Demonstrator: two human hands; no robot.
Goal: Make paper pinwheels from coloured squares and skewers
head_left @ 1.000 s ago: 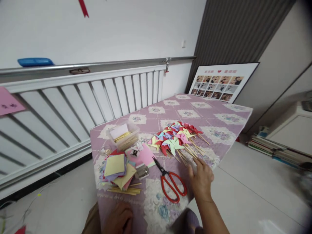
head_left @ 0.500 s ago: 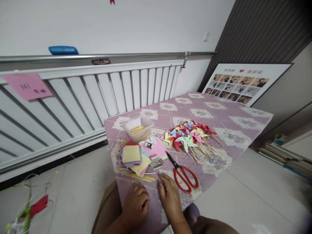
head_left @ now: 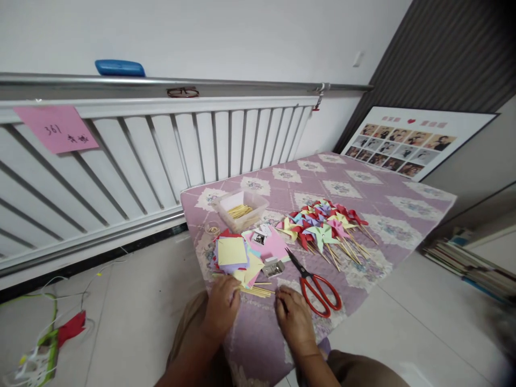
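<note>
Head view. The wooden sticks (head_left: pixel 258 291) are laid at the near edge of the table (head_left: pixel 374 196), just below the paper squares (head_left: pixel 233 252). L. hand (head_left: pixel 221 310) is curled over their left end; whether its grip pinches cannot be told. R. hand (head_left: pixel 295 321) is laid flat, grip spread, fingertips beside the right end. Red scissors (head_left: pixel 318 285) adj.

1. Light is bright and even. The white wall (head_left: pixel 242 32) at 12 o'clock shows no hard glare.
2. Shadows are soft, with faint ones under the left hand (head_left: pixel 221 309) and right hand (head_left: pixel 296 322) on the bench (head_left: pixel 258 344).
3. The floor (head_left: pixel 403 322) at 4 o'clock has a pale sheen.
4. There is wide-angle distortion. The radiator (head_left: pixel 121 161) slats fan out toward 9 o'clock, and the corner at 5 o'clock darkens.
5. The middle is sharp. The books (head_left: pixel 463 263) at 4 o'clock and the cables (head_left: pixel 32 360) at 8 o'clock are smeared.
</note>
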